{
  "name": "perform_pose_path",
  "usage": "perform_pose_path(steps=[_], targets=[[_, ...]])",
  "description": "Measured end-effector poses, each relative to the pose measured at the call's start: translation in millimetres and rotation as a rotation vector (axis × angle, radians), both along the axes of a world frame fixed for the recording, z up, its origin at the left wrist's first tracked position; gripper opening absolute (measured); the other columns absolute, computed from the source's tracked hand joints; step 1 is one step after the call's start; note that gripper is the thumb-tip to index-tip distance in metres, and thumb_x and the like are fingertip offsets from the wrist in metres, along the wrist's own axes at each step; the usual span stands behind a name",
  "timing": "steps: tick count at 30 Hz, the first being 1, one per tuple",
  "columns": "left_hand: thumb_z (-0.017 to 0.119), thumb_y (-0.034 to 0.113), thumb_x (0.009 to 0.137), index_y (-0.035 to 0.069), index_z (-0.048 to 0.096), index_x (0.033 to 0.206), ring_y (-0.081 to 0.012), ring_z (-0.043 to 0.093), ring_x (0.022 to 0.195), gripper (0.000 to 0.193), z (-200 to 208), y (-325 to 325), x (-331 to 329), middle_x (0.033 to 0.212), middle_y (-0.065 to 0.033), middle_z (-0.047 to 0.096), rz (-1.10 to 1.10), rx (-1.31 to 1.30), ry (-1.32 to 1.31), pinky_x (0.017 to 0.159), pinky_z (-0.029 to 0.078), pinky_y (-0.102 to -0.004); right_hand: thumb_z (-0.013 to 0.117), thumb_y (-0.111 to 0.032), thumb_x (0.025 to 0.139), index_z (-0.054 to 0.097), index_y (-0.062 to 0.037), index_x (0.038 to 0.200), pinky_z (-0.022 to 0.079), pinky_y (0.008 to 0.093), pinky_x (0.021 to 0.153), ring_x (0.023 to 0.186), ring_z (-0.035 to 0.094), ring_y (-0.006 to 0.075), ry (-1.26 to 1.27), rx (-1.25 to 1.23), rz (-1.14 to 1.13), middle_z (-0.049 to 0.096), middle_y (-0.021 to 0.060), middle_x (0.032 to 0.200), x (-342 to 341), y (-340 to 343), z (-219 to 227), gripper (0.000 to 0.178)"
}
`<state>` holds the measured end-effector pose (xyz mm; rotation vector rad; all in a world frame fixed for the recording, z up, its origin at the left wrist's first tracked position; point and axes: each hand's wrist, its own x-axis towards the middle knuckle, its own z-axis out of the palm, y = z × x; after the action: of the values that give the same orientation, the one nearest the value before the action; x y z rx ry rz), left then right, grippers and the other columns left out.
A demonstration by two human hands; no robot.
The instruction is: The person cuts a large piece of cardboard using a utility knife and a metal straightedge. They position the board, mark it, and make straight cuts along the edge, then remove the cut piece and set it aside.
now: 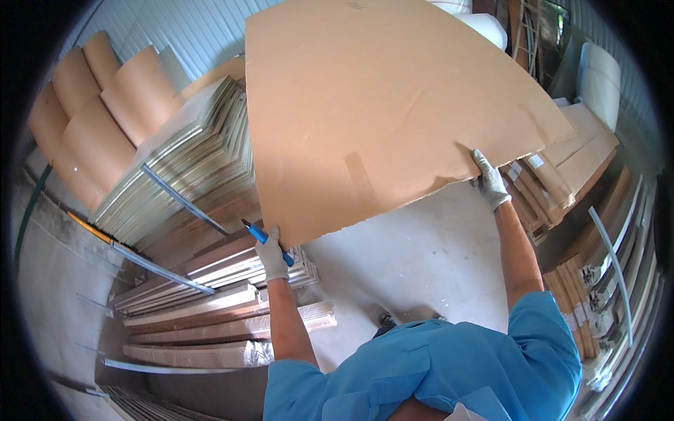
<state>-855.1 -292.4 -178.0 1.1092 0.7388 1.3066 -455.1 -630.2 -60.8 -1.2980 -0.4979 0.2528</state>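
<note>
"Where is the cardboard sheet?"

"Held out in front of the person, above the floor, with its near edge running slantwise between the two hands. That edge is ragged along much of its length."

"How does the right hand grip it?"

"It's closed on that edge, toward the right end. The thumb side lies over the brown face, and the other fingers go under, mostly out of sight."

"And the left hand?"

"At the near left corner, touching the sheet, with its fingers wrapped around a blue tool. The tool has a dark tip pointing up and left (I can't tell whether it's a knife or a pen), and its other end pokes out below the hand. How firmly that hand pinches the cardboard, I can't say."

"Gloves?"

"Pale ones on both hands, and a blue shirt below."

"Anything marked on the sheet?"

"A darker strip on its face, between the hands and a little higher up."

"What's around it?"

"On the left, curved brown sheets stand behind a stack of flat panels. Nearer the person, long wrapped bars lie in rows. To the right are flat brown packages, with a white roll upright behind them."
</note>
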Motion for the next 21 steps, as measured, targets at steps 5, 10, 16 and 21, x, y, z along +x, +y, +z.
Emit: perform_pose_path(steps=[5,10,16,21], targets=[[0.073,0.025,0.087,0.007,0.056,0.076,-0.0102,0.043,0.040,0.027,-8.4,-32.1,-31.5,0.055,0.0005,0.049,0.173,-0.047,0.148,0.038,0.033,-0.0269,0.067,-0.041,0.090,0.061,-0.0101,0.092,0.035,0.0239,0.043,0.049,0.046,0.0099,-0.008,0.038,0.031,0.053,-0.0007,0.064,-27.7,-30.8,-17.0,0.032],[0.074,0.023,0.086,0.002,0.062,0.083,-0.0095,0.050,0.049,0.024,-23.8,-82.2,-78.6,0.064,-0.0017,0.058,0.150,-0.029,0.102,0.042,0.038,-0.0259,0.068,-0.044,0.088,0.062,-0.0089,0.097,0.037,0.0248,0.046,0.052,0.046,0.0103,0.009,-0.014,0.037,0.055,0.0006,0.069,-68.8,-81.7,-47.1,0.037],[0.071,0.022,0.089,0.002,0.064,0.088,-0.0106,0.052,0.048,0.021,-56.5,-166.6,-142.6,0.067,-0.0020,0.060,0.119,-0.177,0.276,0.042,0.041,-0.0250,0.065,-0.048,0.089,0.065,-0.0084,0.099,0.038,0.0251,0.048,0.057,0.047,0.0096,0.062,-0.044,0.046,0.055,0.0000,0.071,-130.2,-158.4,-91.6,0.041],[0.068,0.017,0.090,-0.001,0.064,0.103,-0.0125,0.064,0.075,0.022,-95.1,-219.9,-181.8,0.089,-0.0043,0.067,-0.027,-0.196,0.074,0.064,0.050,-0.0253,0.063,-0.048,0.091,0.068,-0.0056,0.104,0.041,0.0268,0.053,0.061,0.048,0.0103,0.084,-0.164,0.014,0.058,0.0004,0.076,-167.1,-222.1,-111.8,0.045]])
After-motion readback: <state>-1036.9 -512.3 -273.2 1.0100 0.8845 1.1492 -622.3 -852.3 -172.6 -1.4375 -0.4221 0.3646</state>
